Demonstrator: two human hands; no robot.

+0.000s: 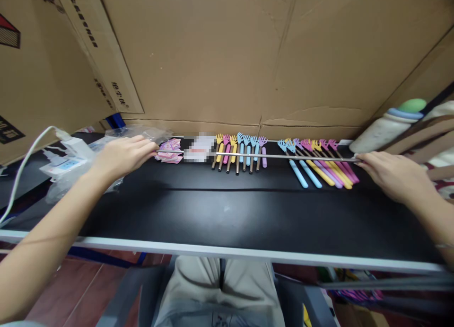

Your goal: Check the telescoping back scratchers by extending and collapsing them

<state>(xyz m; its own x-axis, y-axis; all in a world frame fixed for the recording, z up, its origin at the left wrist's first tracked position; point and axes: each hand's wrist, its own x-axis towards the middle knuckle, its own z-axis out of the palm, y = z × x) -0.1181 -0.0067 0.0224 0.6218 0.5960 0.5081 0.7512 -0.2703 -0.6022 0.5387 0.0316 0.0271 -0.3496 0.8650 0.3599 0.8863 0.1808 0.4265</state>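
A long thin metal rod [276, 156] is stretched level above the black table between my two hands. My left hand [124, 154] pinches its left end, and my right hand [393, 173] pinches the other; both tips are hidden by my fingers. Behind and below the rod lie back scratchers with small claw heads. One group [247, 149], in yellow, pink, blue and purple, lies with metal shafts toward me. To the right, slanted longer ones [315, 168] have coloured handles. Pink printed cards [170, 151] lie just right of my left hand.
Cardboard [213, 57] walls the table's back and left. A power strip [67, 165] with a white cable and clear plastic bags [113, 182] lie at left. A white bottle [386, 126] with a green top leans at right. The table's pale front edge [227, 251] is near my lap.
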